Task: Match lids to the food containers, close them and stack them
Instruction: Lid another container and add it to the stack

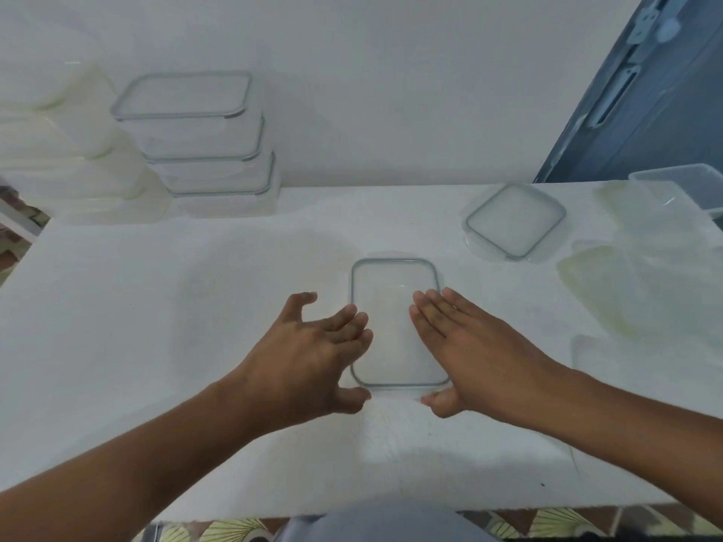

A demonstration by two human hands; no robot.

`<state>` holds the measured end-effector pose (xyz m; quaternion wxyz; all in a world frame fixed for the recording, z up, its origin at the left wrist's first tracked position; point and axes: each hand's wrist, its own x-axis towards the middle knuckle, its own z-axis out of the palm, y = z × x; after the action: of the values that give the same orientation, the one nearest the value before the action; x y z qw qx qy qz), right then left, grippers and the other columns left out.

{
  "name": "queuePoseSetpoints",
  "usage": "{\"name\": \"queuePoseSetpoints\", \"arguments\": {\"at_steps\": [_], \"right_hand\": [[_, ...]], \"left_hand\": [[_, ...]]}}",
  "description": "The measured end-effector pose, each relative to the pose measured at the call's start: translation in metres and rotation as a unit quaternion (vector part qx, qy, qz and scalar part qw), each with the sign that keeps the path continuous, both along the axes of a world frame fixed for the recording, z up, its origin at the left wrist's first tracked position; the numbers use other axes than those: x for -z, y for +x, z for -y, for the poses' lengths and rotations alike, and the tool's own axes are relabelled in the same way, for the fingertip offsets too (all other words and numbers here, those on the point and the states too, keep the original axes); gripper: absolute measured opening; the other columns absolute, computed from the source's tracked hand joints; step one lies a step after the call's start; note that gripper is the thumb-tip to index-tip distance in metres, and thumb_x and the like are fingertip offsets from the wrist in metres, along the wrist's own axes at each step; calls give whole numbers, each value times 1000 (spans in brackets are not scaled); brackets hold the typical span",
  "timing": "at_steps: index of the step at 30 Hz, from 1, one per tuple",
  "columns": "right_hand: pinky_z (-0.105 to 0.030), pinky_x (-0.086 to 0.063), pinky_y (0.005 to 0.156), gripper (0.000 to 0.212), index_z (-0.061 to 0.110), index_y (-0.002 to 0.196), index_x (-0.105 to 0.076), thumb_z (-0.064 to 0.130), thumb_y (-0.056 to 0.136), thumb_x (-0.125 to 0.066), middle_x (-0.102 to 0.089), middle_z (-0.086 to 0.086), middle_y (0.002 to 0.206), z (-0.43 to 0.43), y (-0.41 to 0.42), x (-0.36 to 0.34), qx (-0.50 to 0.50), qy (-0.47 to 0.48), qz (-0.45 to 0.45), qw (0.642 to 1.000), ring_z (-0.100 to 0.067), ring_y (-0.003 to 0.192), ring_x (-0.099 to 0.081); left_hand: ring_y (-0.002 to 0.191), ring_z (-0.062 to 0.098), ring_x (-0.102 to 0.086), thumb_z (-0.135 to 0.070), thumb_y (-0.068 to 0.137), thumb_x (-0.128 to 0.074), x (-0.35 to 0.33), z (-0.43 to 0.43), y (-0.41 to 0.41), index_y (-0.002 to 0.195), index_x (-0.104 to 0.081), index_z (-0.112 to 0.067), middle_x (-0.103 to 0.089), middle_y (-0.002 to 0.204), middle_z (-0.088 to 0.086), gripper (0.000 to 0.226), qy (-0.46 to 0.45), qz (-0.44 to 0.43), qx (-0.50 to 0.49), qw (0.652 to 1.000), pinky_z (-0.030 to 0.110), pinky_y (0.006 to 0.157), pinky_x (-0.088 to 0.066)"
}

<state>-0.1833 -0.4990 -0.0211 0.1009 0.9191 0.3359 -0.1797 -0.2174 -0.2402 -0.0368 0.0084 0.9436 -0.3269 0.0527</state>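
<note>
Container [392, 326] sits closed at the middle of the desk [156, 307] — right hand [473, 346] grip flat, fingers apart on the lid [391, 283], left hand [309, 357] grip splayed at its left rim, clamping nothing — so press evenly round all four edges, steadying the base, before stacking.

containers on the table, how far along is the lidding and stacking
Done: three lidded containers stacked back left. In hand: the right hand lies flat on the centre lid, the left hand at its left edge. Left: stacking that one, plus the grey-rimmed lid and pale pieces on the right.
</note>
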Motion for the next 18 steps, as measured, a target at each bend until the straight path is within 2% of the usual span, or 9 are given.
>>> {"name": "queuePoseSetpoints", "arguments": {"at_steps": [3, 6, 8, 9, 11, 12, 13, 15, 18], "right_hand": [[-43, -26, 110, 102, -12, 131, -57, 64, 66, -38, -53, -31, 138, -3, -4, 3, -13, -1, 18, 1000, -38, 128, -57], [-45, -30, 112, 102, -9, 131, -59, 67, 66, -38, -55, -28, 138, -1, -2, 1, -31, -2, 36, 999, -35, 128, -58], [-43, -24, 112, 104, -7, 136, -55, 70, 69, -40, -52, -26, 143, 2, 2, 0, -51, 7, 60, 997, -32, 132, -54], [-42, -18, 114, 104, -5, 142, -48, 72, 72, -41, -45, -24, 149, 4, 4, -1, -62, 12, 67, 996, -30, 139, -47], [-39, 4, 119, 105, 3, 157, -18, 73, 84, -43, -9, -15, 165, 8, 12, -9, -82, 31, 48, 995, -20, 154, -12], [-37, 14, 118, 105, 8, 159, -1, 72, 88, -45, 10, -7, 164, 10, 16, -13, -91, 20, 22, 995, -13, 154, 6], [-36, 20, 117, 105, 14, 158, 9, 71, 90, -47, 21, 0, 161, 12, 21, -19, -99, -3, 0, 995, -8, 151, 17], [-35, 24, 117, 103, 21, 157, 14, 67, 91, -50, 27, 7, 159, 16, 32, -26, -115, -23, -19, 993, -2, 148, 23], [-37, 20, 121, 86, 31, 158, 7, 49, 99, -54, 18, 19, 160, 28, 52, -26, -114, -23, -27, 993, 5, 147, 20]], "left_hand": [[134, 10, -55, -63, 79, -63, 5, -1, -3, 129, -71, -17, -65, 139, 1, 68, -22, 5, -11, 1000, 61, 107, -43], [138, 7, -50, -74, 80, -64, -3, -3, -1, 135, -66, -20, -60, 144, -3, 77, 4, -16, -9, 1000, 61, 106, -44], [141, 8, -46, -78, 79, -64, -8, -4, -1, 140, -61, -21, -55, 148, -3, 84, 30, -45, -11, 998, 61, 108, -41], [142, 9, -45, -79, 79, -63, -11, -4, -2, 142, -59, -21, -54, 150, -2, 85, 41, -54, -13, 998, 60, 109, -39], [141, 11, -48, -79, 79, -62, -15, -2, -4, 142, -58, -21, -55, 150, -2, 86, 57, -48, -12, 997, 60, 108, -38], [140, 13, -50, -79, 79, -62, -16, -1, -5, 141, -59, -21, -56, 149, -2, 85, 61, -40, -9, 997, 59, 106, -38], [138, 14, -53, -80, 79, -62, -18, 1, -7, 140, -60, -21, -58, 147, -2, 84, 63, -35, -5, 997, 59, 105, -37], [135, 16, -56, -80, 79, -62, -20, 5, -11, 138, -60, -24, -61, 144, -5, 81, 57, -36, 4, 998, 57, 104, -34], [134, 15, -53, -77, 83, -59, -22, 14, -16, 144, -54, -30, -59, 145, -15, 78, 17, -54, 8, 998, 49, 104, -21]]}}
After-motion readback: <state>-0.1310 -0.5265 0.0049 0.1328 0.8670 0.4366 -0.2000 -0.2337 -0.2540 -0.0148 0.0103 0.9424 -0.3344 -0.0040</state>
